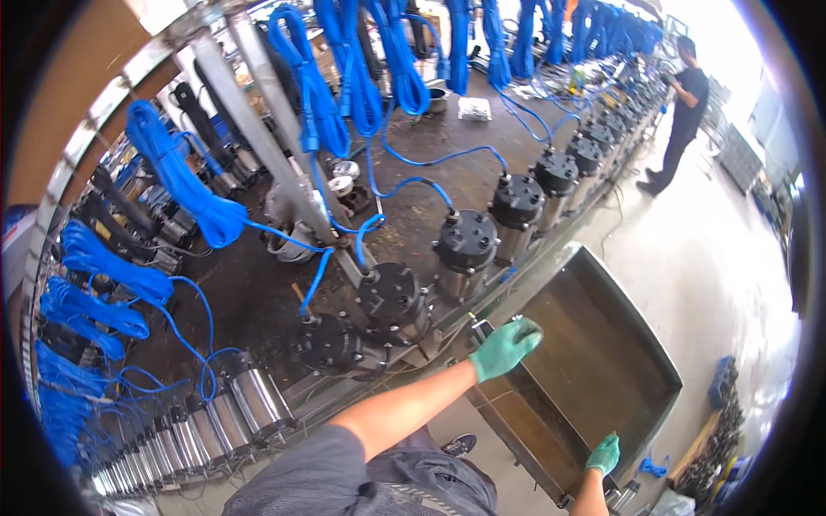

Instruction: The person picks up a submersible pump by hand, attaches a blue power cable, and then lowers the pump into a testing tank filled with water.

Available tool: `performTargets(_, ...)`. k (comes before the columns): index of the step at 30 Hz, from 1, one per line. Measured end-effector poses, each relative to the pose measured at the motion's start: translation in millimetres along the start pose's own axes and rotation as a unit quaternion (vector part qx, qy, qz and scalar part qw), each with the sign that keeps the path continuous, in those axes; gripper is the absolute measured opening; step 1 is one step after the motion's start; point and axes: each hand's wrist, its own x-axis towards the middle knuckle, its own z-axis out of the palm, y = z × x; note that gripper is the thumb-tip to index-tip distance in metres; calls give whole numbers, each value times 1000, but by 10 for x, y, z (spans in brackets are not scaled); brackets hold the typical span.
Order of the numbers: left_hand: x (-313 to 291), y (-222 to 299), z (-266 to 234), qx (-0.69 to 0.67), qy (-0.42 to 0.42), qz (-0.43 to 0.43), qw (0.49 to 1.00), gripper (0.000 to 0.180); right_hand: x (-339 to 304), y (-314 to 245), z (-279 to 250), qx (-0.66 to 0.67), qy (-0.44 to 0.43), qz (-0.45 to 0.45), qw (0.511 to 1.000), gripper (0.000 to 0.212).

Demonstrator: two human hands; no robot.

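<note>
My left hand (508, 348), in a green glove, is closed over the left end of a large brown metal tray (594, 335). Its curled fingers hide whatever they hold; a small bit of metal shows at the thumb. At the tray's near right edge is my right hand (605, 454), also green-gloved and smaller in view, its fingers drawn together. What lies between them is too small to make out. A long divider (551, 404) runs along the tray between the two hands. Left of my left hand stand steel cylinders with black caps, among them a motor-like unit (391, 297) with a blue cable.
More capped cylinders (465, 245) line the dark workbench (430, 146) edge. Coiled blue cables (185, 172) hang from a metal frame (267, 129). Steel cylinders (258, 396) lie at the lower left. Another person (684, 112) stands by the bench far right. Dark parts (718, 430) sit right of the tray.
</note>
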Motion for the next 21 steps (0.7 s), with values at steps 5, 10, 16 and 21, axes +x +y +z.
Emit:
performTargets(5,-917,1802,-1834,133,218,111,960,33,12,25,-7,7,49,-39,998,48)
performTargets(10,-1271,1703,-4194,294,656,196,667,51,-238,-60,-199,13,-20,-121,992,47)
performTargets(16,-1199,1852,-4907,459,646,134,595,85,-1002,-620,-616,176,33,-12,984,36)
performTargets(21,-1190,2000,-5160,354,656,128,654,96,-1264,-612,-734,263,-21,43,964,38)
